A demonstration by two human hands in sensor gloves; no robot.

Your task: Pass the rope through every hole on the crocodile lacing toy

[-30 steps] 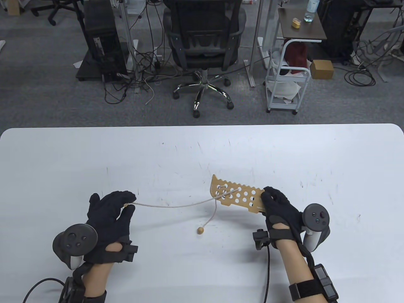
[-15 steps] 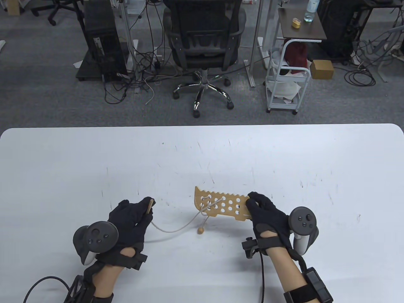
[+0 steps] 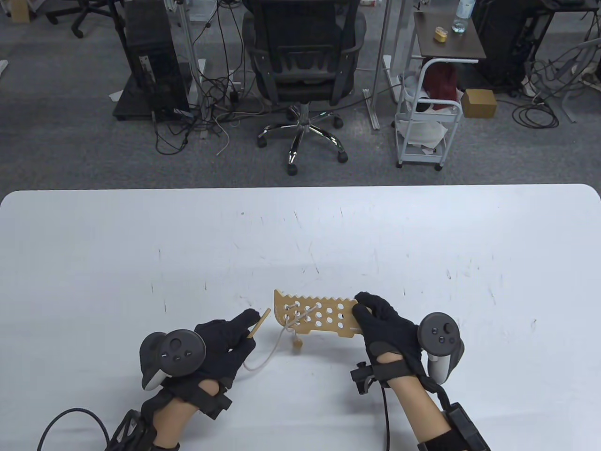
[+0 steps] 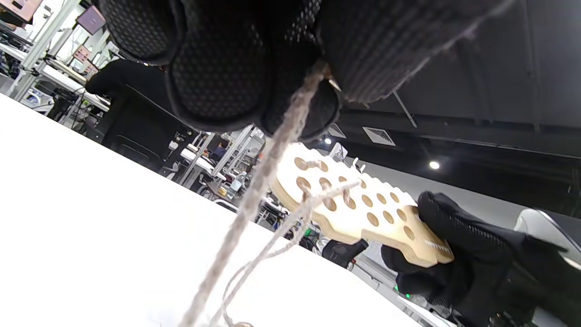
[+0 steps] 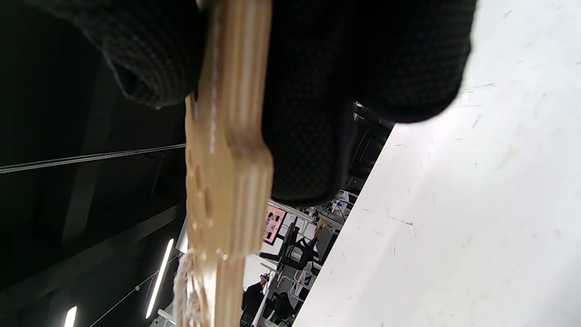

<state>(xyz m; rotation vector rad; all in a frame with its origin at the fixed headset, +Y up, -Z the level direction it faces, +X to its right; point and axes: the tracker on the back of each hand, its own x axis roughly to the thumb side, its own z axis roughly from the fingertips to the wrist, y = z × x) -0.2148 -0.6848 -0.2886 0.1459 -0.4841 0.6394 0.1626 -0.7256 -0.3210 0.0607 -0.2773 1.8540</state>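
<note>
Left grip: left hand (image 3: 224,339) pinches the wooden needle (image 3: 259,323) between fingertips (image 4: 218,91); the needle tip points up and right, toward the near end of the toy.
Right grip: right hand (image 3: 385,324) clamps the tail end of the toy (image 3: 315,317), thumb on one face and fingers on the other, as the right wrist view shows edge-on.
Toy position: held above the table (image 3: 94,244), not lying on it, long axis roughly level, laced end toward the left hand.
Rope: rope (image 3: 270,353) runs from the needle's rear down in a slack loop, then up into the first holes at the toy's left end; a bead (image 3: 297,345) hangs below that end.
Progress: judged early; only a few holes at the left end carry rope, the rest are bare.
Step in hand: judged as aiming the needle at the next free hole.
Method: align the needle square to the toy's face before entry; hold the toy steady; keep the slack loop away from the tip.
Left pose: palm down, wrist left of the toy, tracker on top.
Right pose: forearm comes in from below the toy, tracker facing right.
</note>
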